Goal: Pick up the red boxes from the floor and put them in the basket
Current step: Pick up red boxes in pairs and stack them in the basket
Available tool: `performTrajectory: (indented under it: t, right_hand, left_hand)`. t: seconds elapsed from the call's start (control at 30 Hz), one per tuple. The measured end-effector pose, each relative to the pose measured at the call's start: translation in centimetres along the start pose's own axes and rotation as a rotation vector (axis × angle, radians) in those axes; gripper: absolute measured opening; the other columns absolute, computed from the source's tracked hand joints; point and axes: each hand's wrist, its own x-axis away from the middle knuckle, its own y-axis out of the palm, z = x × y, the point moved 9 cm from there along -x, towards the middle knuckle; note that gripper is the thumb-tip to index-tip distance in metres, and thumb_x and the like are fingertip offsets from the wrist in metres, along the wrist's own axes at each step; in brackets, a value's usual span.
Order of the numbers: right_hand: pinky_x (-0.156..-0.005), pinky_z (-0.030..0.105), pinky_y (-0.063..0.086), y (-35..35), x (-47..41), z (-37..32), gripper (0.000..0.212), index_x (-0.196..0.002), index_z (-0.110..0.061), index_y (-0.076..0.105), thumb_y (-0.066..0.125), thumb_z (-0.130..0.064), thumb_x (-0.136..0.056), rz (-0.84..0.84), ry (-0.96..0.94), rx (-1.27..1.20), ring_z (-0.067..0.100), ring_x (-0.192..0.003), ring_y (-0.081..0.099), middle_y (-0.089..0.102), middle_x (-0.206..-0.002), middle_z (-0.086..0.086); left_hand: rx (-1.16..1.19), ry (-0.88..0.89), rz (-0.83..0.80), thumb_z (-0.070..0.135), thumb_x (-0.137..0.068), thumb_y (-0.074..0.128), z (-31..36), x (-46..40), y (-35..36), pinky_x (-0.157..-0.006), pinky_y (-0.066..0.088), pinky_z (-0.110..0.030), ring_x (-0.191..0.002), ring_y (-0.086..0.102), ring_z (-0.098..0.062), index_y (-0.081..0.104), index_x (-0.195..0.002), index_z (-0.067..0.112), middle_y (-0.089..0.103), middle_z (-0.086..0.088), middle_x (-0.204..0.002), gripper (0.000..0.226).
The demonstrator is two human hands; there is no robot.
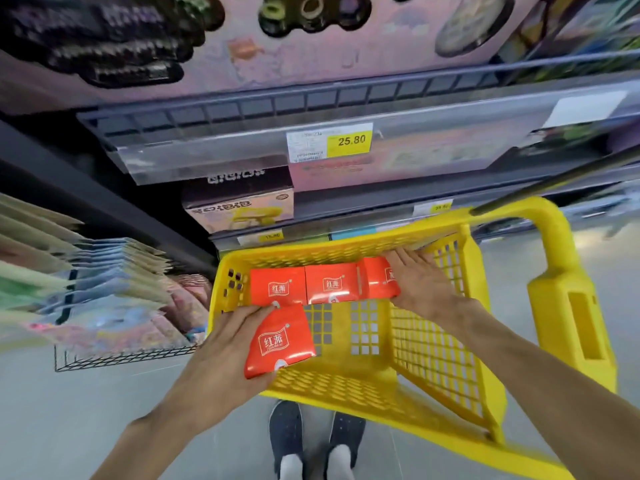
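The red boxes are what I am watching: three of them sit in a row along the far wall of the yellow basket [433, 344], and a fourth red box [278, 341] is in my left hand [221, 351], held over the near-left corner of the basket, tilted, with its long axis running from the near rim up toward the far-left box [278, 286]. My left hand is clamped on it, thumb across the top edge and fingers under the lower end. The open floor of the basket lies just to the right of and beyond this box, so I judge the coming move to be a short push forward and down, laying it beside or in front of the row. The middle box [331, 284] touches the far-left one; the third box [379, 277] stands at the far-right end of the row, slightly turned. My right hand [420, 284] lies flat with fingers spread, pressing against the right side of that third box and gripping nothing; it seems to be squaring the row toward the left wall. The left hand is clearly the nearer to the free space. The boxes look like smooth, glossy card with white print, crisp-edged and light. The basket is rigid moulded plastic, its walls and floor pierced with a lattice of small openings, and has a thick hooped handle [554, 258] on the right.
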Motion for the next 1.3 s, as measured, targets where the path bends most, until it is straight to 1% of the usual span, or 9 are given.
performTrajectory:
  t: [0.17,0.27,0.43,0.6,0.7,0.9,1.03,1.17,1.3]
  right_hand:
    - [-0.104,0.039,0.040,2.5,-1.1,-0.3,0.083,-0.137,-0.014,0.044,0.086,-0.026,-0.067,0.017,0.004,-0.021,0.027,-0.124,0.052,0.055,-0.130,0.004]
    - [-0.100,0.040,0.042,4.3,-2.1,-0.6,0.080,-0.135,-0.013,0.045,0.086,-0.024,-0.066,0.023,0.027,-0.023,0.030,-0.120,0.053,0.056,-0.127,0.007]
    - [-0.100,0.042,0.044,6.2,-3.1,-0.4,0.093,-0.134,-0.010,0.045,0.093,-0.021,-0.055,0.026,0.075,-0.027,0.032,-0.117,0.055,0.057,-0.126,0.009]
    - [-0.115,0.045,0.035,5.9,-2.0,-0.8,0.111,-0.152,-0.006,0.025,0.090,-0.034,-0.067,-0.002,0.026,-0.004,0.034,-0.139,0.034,0.037,-0.149,0.015]
    - [-0.114,0.046,0.037,5.2,-0.7,-0.8,0.103,-0.153,-0.010,0.024,0.085,-0.034,-0.074,0.008,0.037,-0.035,0.035,-0.143,0.026,0.032,-0.151,0.016]
    - [-0.109,0.044,0.042,4.9,1.5,-1.2,0.084,-0.148,-0.014,0.037,0.082,-0.030,-0.079,0.029,0.042,-0.120,0.035,-0.140,0.032,0.035,-0.149,0.014]
    - [-0.107,0.045,0.044,5.2,2.3,-1.3,0.080,-0.148,-0.014,0.038,0.080,-0.024,-0.081,0.056,0.038,-0.176,0.034,-0.137,0.033,0.035,-0.149,0.014]
    - [-0.108,0.041,0.040,5.6,2.7,-1.4,0.077,-0.149,-0.017,0.037,0.078,-0.025,-0.084,0.085,0.042,-0.235,0.031,-0.137,0.030,0.035,-0.149,0.012]
    - [-0.113,0.039,0.033,5.9,3.2,-1.8,0.074,-0.149,-0.018,0.037,0.075,-0.025,-0.086,0.073,0.016,-0.276,0.030,-0.140,0.028,0.034,-0.149,0.011]
  left_hand:
    - [-0.027,-0.003,-0.028,0.051,-0.076,0.076,-1.1,-0.9,1.8,-0.106,0.041,-0.031,-0.130,0.029,-0.003,0.015,-0.152,0.041,0.025,0.023,-0.143,0.098]
    - [-0.054,0.002,-0.038,0.048,-0.076,0.077,-1.9,-1.4,2.9,-0.111,0.035,-0.031,-0.130,0.028,-0.005,0.015,-0.153,0.039,0.025,0.021,-0.144,0.099]
    - [-0.124,0.014,-0.038,0.050,-0.077,0.076,-2.9,-2.0,3.8,-0.115,0.026,-0.031,-0.131,0.027,-0.007,0.016,-0.153,0.036,0.029,0.017,-0.144,0.098]
    - [-0.249,0.024,-0.046,0.049,-0.073,0.078,-3.1,-2.6,4.1,-0.109,0.034,-0.039,-0.129,0.036,-0.016,0.025,-0.153,0.026,0.039,0.009,-0.142,0.099]
    - [-0.342,0.034,-0.067,0.047,-0.070,0.080,-2.9,-2.8,4.7,-0.103,0.041,-0.040,-0.124,0.043,-0.021,0.033,-0.150,0.018,0.046,0.002,-0.139,0.097]
    - [-0.446,0.052,-0.083,0.043,-0.057,0.089,-3.1,-3.7,6.8,-0.095,0.049,-0.043,-0.116,0.052,-0.027,0.045,-0.140,0.012,0.053,-0.006,-0.132,0.099]
    - [-0.516,0.049,-0.088,0.040,-0.056,0.089,-3.3,-4.6,8.0,-0.093,0.047,-0.042,-0.116,0.048,-0.028,0.044,-0.139,0.011,0.049,-0.009,-0.130,0.098]
    - [-0.577,0.020,-0.081,0.029,-0.058,0.088,-3.3,-4.9,8.5,-0.091,0.044,-0.045,-0.113,0.045,-0.031,0.045,-0.137,0.013,0.045,-0.012,-0.125,0.092]
    - [-0.610,-0.034,-0.082,0.030,-0.063,0.086,-3.6,-4.8,8.7,-0.094,0.043,-0.045,-0.113,0.044,-0.031,0.042,-0.139,0.016,0.044,-0.013,-0.126,0.089]
